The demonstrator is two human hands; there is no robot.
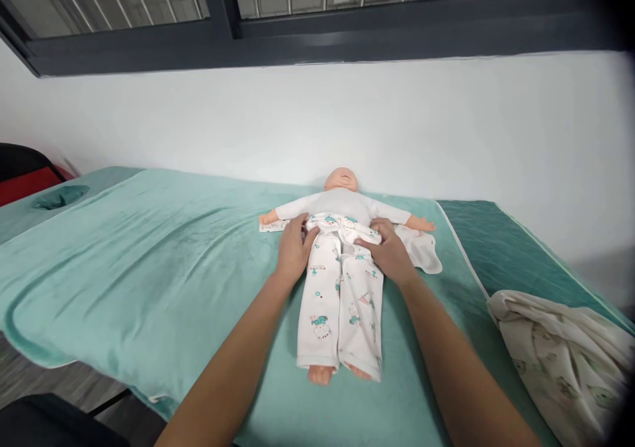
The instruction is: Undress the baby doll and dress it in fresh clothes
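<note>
A baby doll [342,178] lies on its back with its head toward the wall and its arms spread. It wears a plain white long-sleeved top [342,201] and white printed baby pants [320,301], with its feet showing below the cuffs. My left hand [296,248] grips the pants' waist at the left side, thumb in front. At the opposite side, my right hand [389,248] holds the waist with its thumb across the front. The waistband looks bunched between my hands. A white printed cloth [421,247] lies partly under the doll's body and arms.
A green sheet [149,268] covers the padded table, which has a face hole [60,197] at its left end. A folded patterned blanket [560,361] lies at the right. Behind are a white wall [297,123] and a dark window frame [347,40]. Something red and black [27,176] stands far left.
</note>
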